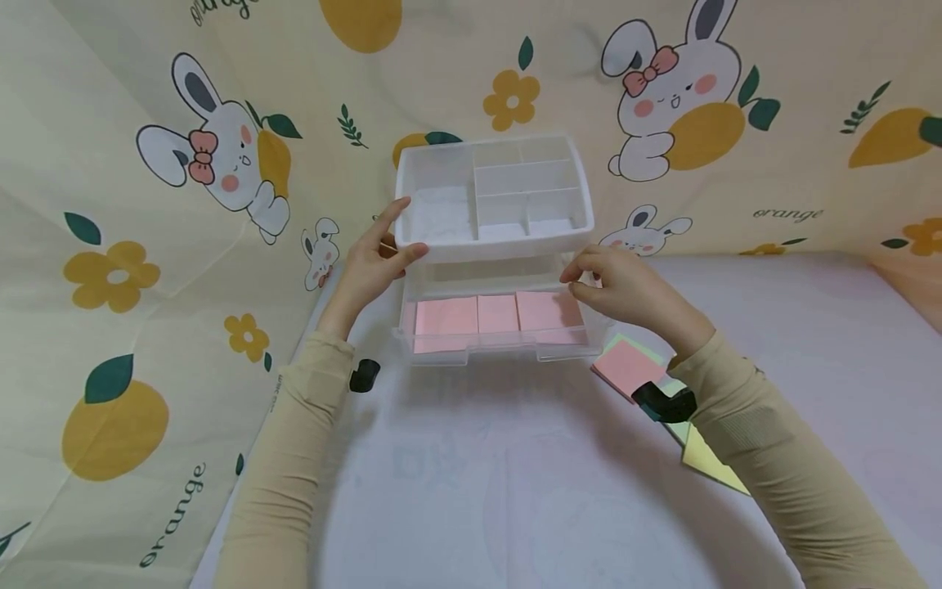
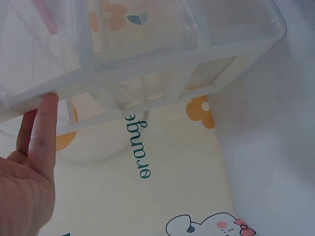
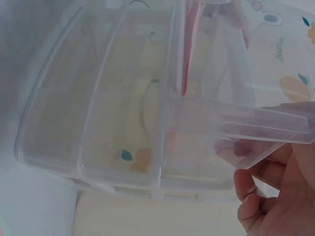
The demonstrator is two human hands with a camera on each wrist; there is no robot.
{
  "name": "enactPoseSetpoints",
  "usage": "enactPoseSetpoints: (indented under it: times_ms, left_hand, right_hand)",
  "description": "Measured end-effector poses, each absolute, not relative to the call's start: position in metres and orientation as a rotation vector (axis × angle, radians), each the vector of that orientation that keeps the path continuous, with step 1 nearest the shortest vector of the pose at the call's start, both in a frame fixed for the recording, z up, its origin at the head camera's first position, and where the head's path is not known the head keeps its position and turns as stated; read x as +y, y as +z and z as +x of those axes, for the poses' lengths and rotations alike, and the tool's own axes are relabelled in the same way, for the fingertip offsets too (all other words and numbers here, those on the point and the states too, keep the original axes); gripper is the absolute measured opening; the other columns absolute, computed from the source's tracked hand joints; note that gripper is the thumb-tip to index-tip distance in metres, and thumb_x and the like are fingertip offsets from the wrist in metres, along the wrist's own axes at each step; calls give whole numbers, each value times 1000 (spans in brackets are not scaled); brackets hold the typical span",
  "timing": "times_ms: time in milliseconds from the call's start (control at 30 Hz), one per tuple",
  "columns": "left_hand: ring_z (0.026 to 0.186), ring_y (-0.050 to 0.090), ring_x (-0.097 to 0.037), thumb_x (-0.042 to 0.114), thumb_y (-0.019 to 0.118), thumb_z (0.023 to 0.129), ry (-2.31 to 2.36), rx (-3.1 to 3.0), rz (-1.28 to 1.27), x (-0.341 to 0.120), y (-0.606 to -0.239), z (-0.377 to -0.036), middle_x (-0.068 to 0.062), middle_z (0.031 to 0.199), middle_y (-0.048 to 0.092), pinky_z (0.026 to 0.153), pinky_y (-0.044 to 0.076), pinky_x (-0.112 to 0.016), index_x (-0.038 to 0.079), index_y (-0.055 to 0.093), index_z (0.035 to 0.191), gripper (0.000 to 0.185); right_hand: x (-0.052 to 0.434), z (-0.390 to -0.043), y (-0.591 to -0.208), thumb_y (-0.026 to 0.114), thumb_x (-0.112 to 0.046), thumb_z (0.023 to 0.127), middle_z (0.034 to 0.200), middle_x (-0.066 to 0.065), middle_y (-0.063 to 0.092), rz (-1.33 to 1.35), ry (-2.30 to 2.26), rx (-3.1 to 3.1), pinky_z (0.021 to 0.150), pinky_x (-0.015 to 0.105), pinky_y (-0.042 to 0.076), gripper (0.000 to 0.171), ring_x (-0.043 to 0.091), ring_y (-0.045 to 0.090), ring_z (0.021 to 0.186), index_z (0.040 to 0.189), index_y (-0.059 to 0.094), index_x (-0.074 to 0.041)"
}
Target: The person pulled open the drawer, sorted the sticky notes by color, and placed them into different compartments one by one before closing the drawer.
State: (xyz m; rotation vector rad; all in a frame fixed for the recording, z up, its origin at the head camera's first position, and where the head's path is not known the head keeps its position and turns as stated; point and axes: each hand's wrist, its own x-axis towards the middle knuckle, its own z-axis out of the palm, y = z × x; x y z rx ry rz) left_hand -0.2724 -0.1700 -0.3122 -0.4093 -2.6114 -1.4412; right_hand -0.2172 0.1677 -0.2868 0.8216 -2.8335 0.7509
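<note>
The box point(image 1: 508, 247) stands on the bench point(image 1: 471, 491) at 12 o'clock, and its open drawer point(image 1: 434, 357) comes out toward 6 o'clock. The left hand point(image 1: 368, 263) is clamped on the box at 8 o'clock; the right hand point(image 1: 634, 288) is at 4 o'clock with curled fingers near the drawer corner, but whether they pinch it, I cannot tell. I think the drawer could go crooked and jam if it is moved from one side only, or the box could slide if the left hand becomes loose. I count one box, one open drawer, six top compartments point(image 1: 441, 200), three pink pads point(image 1: 497, 316) in the drawer; loose at 4 o'clock, one pink pad point(image 1: 629, 368), one yellow pad point(image 1: 708, 460), and green pads point(image 1: 679, 429), partly covered, so their number is not sure
</note>
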Motion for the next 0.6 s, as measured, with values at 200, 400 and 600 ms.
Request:
enactPoseSetpoints:
  times_ms: [200, 400, 600]
  left_hand:
    - [80, 58, -20, 56, 64, 78, -1435, -2616, -405, -170, -312, -273, -9, 95, 53, 72, 55, -28, 59, 28, 134, 67]
    - [79, 58, -21, 56, 64, 78, -1439, -2611, -410, -170, -312, -273, -8, 94, 52, 71, 55, -28, 56, 29, 136, 68]
    - [78, 57, -21, 56, 64, 78, -1442, -2615, -403, -170, -312, -273, -8, 93, 52, 71, 54, -28, 58, 28, 135, 67]
  right_hand:
    - [170, -216, -287, 60, -12, 89, 97, 10, 69, 797, 826, -2795, 75, 33, 32, 15, 26, 45, 88, 97, 69, -3]
    - [173, -215, -283, 62, -23, 90, 95, 4, 67, 699, 1001, -2808, 71, 30, 37, 19, 20, 46, 86, 102, 70, -10]
    - [181, -212, -281, 61, -29, 90, 89, -1, 56, 577, 1237, -2774, 60, 23, 38, 22, 17, 46, 78, 105, 67, -14]
